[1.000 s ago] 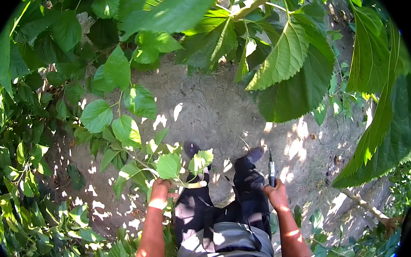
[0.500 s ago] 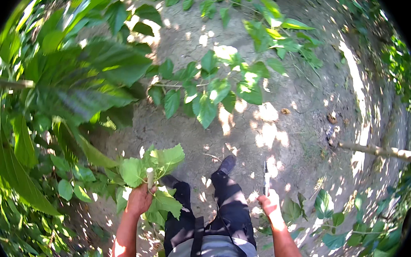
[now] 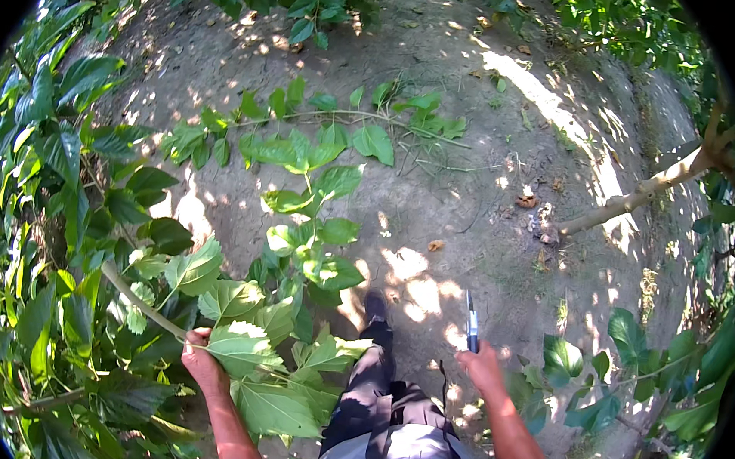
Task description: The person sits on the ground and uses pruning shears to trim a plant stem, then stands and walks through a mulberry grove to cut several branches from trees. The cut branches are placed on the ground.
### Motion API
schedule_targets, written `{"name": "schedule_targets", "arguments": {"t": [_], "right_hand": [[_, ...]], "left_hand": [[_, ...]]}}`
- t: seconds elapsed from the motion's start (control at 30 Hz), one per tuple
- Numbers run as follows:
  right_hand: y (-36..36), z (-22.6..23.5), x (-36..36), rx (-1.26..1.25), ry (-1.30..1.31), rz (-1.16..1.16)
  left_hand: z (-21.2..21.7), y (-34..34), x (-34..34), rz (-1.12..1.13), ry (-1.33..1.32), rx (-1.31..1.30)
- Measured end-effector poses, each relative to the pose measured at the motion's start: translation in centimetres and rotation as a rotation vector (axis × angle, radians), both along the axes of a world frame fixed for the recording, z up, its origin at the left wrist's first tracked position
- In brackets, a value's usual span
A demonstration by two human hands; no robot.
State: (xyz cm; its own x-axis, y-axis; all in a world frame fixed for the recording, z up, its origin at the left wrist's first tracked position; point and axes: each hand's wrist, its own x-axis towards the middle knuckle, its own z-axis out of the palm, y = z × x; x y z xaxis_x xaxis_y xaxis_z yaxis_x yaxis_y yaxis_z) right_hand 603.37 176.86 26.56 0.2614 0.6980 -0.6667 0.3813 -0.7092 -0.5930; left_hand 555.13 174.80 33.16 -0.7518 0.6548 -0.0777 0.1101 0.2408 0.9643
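At lower left, my left hand is closed round a leafy branch. Its bare stem runs up and left from my fingers, while large toothed green leaves spread to the right and hide part of the grip. My right hand grips a narrow-bladed hand tool, with a silvery middle and a dark lower part. Its tip points away from me, over the soil; whether it is a knife or another cutter I cannot tell. A leafy shoot rises just beyond the branch.
A cut-looking leafy branch lies across the dry ground ahead. Dense foliage crowds my left side. To the right, a slim trunk leans out of the soil, and low leaves hang near my right arm.
The short cut stem that stood in my left hand no longer shows; that hand now holds a longer branch. The view has shifted. My right hand still grips the tool.
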Motion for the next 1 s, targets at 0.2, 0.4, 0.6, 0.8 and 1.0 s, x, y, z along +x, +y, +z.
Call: {"name": "schedule_targets", "arguments": {"t": [0.2,0.4,0.6,0.8,1.0], "right_hand": [[9.4,2.2,4.5,0.239,-0.121,0.026],[13.5,0.1,10.6,0.104,-0.098,-0.263],[18.8,-1.4,15.2,0.026,-0.180,-0.319],[26.4,-0.9,20.6,0.112,-0.199,-0.334],[29.0,-1.1,27.5,0.091,-0.117,-0.431]], "left_hand": [[2.3,16.8,2.5,-0.093,-0.259,0.262],[8.4,37.6,7.9,-0.126,-0.377,0.468],[20.8,54.0,21.4,-0.177,0.116,0.666],[33.1,66.9,36.7,-0.377,0.293,0.933],[33.6,74.1,52.0,-0.649,0.701,0.732]]}}
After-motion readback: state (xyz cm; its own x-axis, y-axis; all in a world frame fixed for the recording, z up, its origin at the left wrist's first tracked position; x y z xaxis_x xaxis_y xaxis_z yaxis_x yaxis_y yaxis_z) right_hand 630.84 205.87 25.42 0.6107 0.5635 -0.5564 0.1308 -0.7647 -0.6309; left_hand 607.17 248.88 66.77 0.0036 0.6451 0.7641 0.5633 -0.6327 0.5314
